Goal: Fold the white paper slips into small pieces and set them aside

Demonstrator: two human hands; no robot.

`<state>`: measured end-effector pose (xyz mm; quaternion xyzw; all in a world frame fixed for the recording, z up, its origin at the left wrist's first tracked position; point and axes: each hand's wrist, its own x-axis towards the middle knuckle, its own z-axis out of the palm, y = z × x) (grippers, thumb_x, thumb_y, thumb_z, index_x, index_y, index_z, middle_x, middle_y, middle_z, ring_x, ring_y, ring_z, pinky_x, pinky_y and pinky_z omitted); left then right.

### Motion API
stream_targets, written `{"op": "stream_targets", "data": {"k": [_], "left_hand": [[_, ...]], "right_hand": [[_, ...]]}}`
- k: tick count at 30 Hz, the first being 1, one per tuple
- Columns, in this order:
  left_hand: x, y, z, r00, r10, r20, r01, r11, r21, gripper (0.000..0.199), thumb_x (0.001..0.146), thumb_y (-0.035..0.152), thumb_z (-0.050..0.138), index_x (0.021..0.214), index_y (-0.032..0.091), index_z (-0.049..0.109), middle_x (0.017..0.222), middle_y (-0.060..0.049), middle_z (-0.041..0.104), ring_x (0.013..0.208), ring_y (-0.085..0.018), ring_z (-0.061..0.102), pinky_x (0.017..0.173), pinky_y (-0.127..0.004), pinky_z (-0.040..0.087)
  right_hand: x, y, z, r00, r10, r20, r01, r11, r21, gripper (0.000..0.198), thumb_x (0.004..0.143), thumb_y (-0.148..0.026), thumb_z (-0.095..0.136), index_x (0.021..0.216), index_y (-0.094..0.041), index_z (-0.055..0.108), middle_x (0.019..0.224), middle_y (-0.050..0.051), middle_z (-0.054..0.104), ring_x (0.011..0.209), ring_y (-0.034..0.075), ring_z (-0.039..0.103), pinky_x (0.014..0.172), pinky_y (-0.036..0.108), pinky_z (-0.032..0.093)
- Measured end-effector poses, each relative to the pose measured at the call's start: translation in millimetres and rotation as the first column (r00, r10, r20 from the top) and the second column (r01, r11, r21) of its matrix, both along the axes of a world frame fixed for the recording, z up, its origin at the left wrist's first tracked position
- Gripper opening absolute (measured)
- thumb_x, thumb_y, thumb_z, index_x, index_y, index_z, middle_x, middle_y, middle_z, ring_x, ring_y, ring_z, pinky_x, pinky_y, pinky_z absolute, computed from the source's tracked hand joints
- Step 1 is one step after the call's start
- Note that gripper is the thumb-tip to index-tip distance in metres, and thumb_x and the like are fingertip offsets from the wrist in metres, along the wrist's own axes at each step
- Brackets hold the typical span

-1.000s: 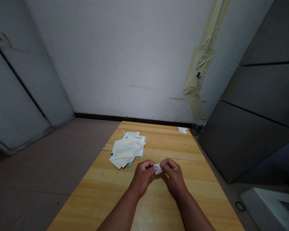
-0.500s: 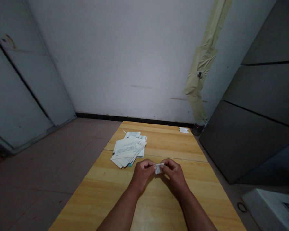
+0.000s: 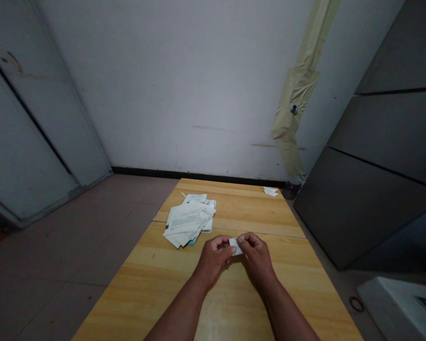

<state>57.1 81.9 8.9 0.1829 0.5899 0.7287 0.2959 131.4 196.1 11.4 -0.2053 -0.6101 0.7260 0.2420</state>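
Note:
Between both hands is a small folded piece of paper, held just above the wooden table. My left hand pinches its left side with thumb and fingers. On the other side, my right hand grips the right edge, its thumb resting on the paper's face. Beyond my left hand lies a loose pile of printed paper sheets, overlapping at several angles. Which folds the small paper has cannot be made out.
Folded white paper pieces lie at the table's far right corner. A white wall rises behind the table. Grey panels stand to the right, with a white box on the floor.
The small paper has turned slightly between my fingers and shows a plainer face. My left hand has shifted a little to the right; the pile has stayed put.

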Motion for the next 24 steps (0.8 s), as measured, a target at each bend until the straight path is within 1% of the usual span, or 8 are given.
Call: {"op": "stream_targets", "data": {"k": [2, 4, 9, 15, 18, 21, 23, 24], "left_hand": [[-0.2, 0.2, -2.3, 0.999, -0.029, 0.038, 0.028, 1.000, 0.008, 0.035, 0.056, 0.038, 0.080, 0.075, 0.012, 0.067, 0.048, 0.004, 0.054, 0.040, -0.007, 0.043, 0.042, -0.019, 0.032], [-1.3, -0.5, -4.3, 0.997, -0.030, 0.064, 0.029, 0.999, 0.013, 0.032, 0.058, 0.037, 0.079, 0.074, 0.012, 0.065, 0.046, 0.004, 0.053, 0.039, -0.007, 0.042, 0.041, -0.019, 0.032], [-6.7, -2.8, -7.4, 0.997, 0.026, 0.075, -0.029, 0.999, 0.030, 0.029, 0.057, 0.029, 0.077, 0.077, 0.010, 0.068, 0.049, 0.003, 0.055, 0.040, -0.006, 0.043, 0.041, -0.018, 0.031], [-9.5, -2.9, -9.3, 0.998, 0.011, 0.057, -0.014, 0.999, 0.039, 0.029, 0.058, 0.028, 0.076, 0.079, 0.010, 0.069, 0.051, 0.003, 0.056, 0.041, -0.007, 0.044, 0.042, -0.019, 0.032], [-9.4, -3.2, -9.2, 1.000, 0.011, 0.024, -0.011, 1.000, -0.003, 0.025, 0.057, 0.027, 0.075, 0.075, 0.011, 0.068, 0.050, 0.003, 0.055, 0.043, -0.007, 0.044, 0.044, -0.020, 0.033], [-9.2, -3.2, -9.9, 0.996, 0.037, -0.075, -0.040, 0.998, -0.046, 0.016, 0.060, 0.024, 0.072, 0.071, 0.012, 0.067, 0.055, 0.002, 0.056, 0.050, -0.009, 0.047, 0.049, -0.020, 0.035], [-9.4, -2.8, -11.1, 0.974, 0.071, -0.216, -0.088, 0.994, -0.072, 0.008, 0.062, 0.020, 0.069, 0.067, 0.013, 0.067, 0.060, 0.001, 0.058, 0.057, -0.010, 0.050, 0.054, -0.021, 0.038], [-9.9, -2.5, -12.0, 0.949, 0.088, -0.303, -0.119, 0.989, -0.083, 0.004, 0.063, 0.018, 0.067, 0.065, 0.014, 0.067, 0.063, 0.001, 0.059, 0.060, -0.011, 0.052, 0.056, -0.022, 0.039]], "right_hand": [[-0.7, -0.2, -0.5, 1.000, -0.019, 0.011, 0.019, 1.000, 0.008, 0.027, 0.068, -0.041, 0.074, 0.064, -0.018, 0.060, 0.057, -0.002, 0.057, 0.054, 0.012, 0.049, 0.052, 0.024, 0.039], [-1.3, -1.1, -0.7, 1.000, -0.002, 0.022, 0.003, 1.000, -0.024, 0.028, 0.067, -0.041, 0.075, 0.067, -0.017, 0.061, 0.057, -0.002, 0.058, 0.053, 0.012, 0.049, 0.051, 0.023, 0.038], [0.2, -3.3, 2.0, 0.990, 0.142, 0.022, -0.137, 0.977, -0.166, 0.031, 0.060, -0.032, 0.081, 0.081, -0.016, 0.065, 0.068, 0.000, 0.068, 0.056, 0.012, 0.056, 0.054, 0.022, 0.040], [0.9, 0.2, 4.1, 0.987, 0.159, -0.008, -0.158, 0.975, -0.158, 0.031, 0.058, -0.031, 0.081, 0.078, -0.018, 0.062, 0.060, -0.004, 0.062, 0.051, 0.010, 0.050, 0.052, 0.022, 0.039], [-0.2, 1.5, 2.7, 0.985, 0.169, 0.023, -0.165, 0.979, -0.121, 0.032, 0.055, -0.029, 0.081, 0.079, -0.018, 0.062, 0.064, -0.002, 0.064, 0.055, 0.012, 0.054, 0.054, 0.023, 0.040], [-0.3, 2.8, 1.0, 0.993, 0.106, 0.045, -0.102, 0.992, -0.075, 0.029, 0.058, -0.029, 0.078, 0.081, -0.019, 0.065, 0.068, -0.001, 0.063, 0.060, 0.013, 0.054, 0.055, 0.024, 0.040], [0.3, 4.5, 0.4, 0.997, 0.073, 0.034, -0.074, 0.997, 0.013, 0.019, 0.062, -0.029, 0.074, 0.075, -0.019, 0.065, 0.067, -0.002, 0.059, 0.060, 0.013, 0.052, 0.056, 0.024, 0.040], [0.8, 5.6, 0.4, 0.997, 0.069, 0.018, -0.071, 0.992, 0.100, 0.013, 0.064, -0.028, 0.071, 0.070, -0.019, 0.064, 0.067, -0.001, 0.058, 0.062, 0.013, 0.052, 0.057, 0.025, 0.040]]}}
